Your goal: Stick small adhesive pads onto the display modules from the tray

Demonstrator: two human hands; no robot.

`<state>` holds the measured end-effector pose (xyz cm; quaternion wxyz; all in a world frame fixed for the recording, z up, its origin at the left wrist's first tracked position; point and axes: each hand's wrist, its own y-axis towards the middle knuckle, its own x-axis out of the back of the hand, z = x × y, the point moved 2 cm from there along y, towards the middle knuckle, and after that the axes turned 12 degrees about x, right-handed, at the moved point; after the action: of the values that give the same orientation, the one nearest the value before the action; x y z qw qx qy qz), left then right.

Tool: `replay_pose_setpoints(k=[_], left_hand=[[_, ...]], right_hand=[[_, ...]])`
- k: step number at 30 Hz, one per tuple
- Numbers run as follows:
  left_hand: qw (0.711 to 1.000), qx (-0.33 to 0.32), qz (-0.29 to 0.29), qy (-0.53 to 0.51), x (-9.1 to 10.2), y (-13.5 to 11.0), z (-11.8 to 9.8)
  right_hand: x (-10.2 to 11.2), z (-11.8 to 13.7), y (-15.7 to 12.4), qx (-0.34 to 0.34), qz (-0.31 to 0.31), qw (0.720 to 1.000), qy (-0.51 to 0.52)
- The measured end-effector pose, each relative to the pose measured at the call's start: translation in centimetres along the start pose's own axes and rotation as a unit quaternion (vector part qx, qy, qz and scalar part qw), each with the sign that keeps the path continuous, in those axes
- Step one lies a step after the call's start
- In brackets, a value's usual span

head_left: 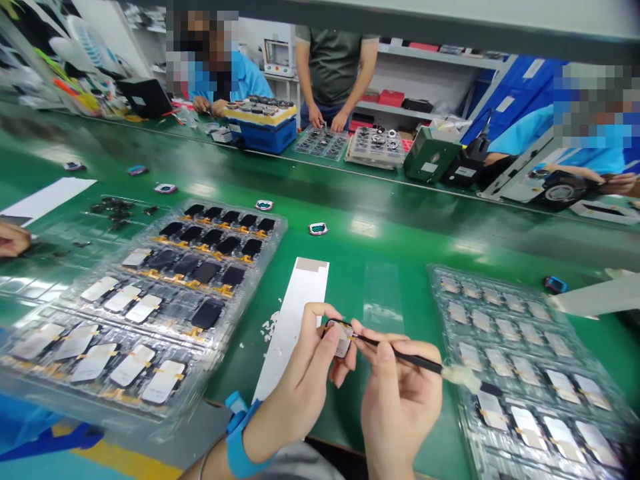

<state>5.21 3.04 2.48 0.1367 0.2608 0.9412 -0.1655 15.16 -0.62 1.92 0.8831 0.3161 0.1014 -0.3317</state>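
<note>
Left hand (307, 360) pinching the small, pale, rounded-rectangular plate (343, 344), right hand (400, 393) closed around the slim black tool (415, 359): light, steady tip pressure should serve best!

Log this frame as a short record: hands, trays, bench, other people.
Left hand: pinches a small flat part
Right hand: grips a slim black tool, its tip at the part
Left tray: rows of black parts and white parts
Right tray: rows of pale parts
Bench: green; white strip lies between the trays
Others: three people beyond the bench; a co-worker's hand at the left edge
</note>
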Motion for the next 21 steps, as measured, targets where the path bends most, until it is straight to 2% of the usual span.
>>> replay_pose_setpoints(k=[11, 19, 21], left_hand=[[1.000, 0.001, -0.001, 0.022, -0.1, 0.0, 0.0], [0.999, -0.014, -0.037, 0.035, -0.2, 0.5, 0.8], [0.998, -0.017, -0.049, 0.035, -0.1, 0.8, 1.1]], right_hand=[[0.3, -0.2, -0.1, 0.012, -0.010, 1.000, -0.020], [-0.5, -0.4, 0.1, -0.020, -0.012, 1.000, 0.006], [0.3, 0.1, 0.4, -0.010, -0.021, 1.000, 0.002]])
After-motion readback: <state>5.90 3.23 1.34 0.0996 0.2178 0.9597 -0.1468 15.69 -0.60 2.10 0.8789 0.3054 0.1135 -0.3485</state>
